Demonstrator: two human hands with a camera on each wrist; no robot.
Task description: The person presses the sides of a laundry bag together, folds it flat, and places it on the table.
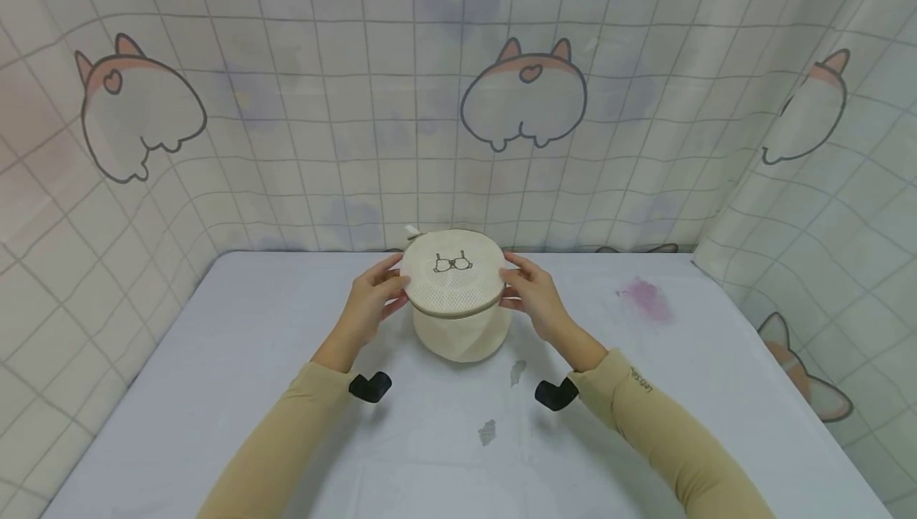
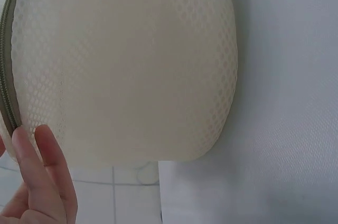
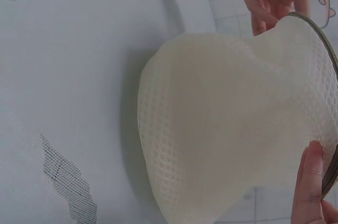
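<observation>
A cream mesh laundry bag with a bra drawing on its round lid stands at the back middle of the table. Its dark zipper runs around the rim. My left hand pinches the rim from the left, thumb on top and fingers beneath. On the opposite side my right hand grips the rim in the same manner. The lid tilts toward me, and the bag's soft side wall sags below it in the right wrist view. What the bag holds, if anything, cannot be made out.
A white cloth covers the table. Grey patches show in front of the bag, and a pink stain lies to the right. Behind and along both sides hangs a checked curtain with corgi prints.
</observation>
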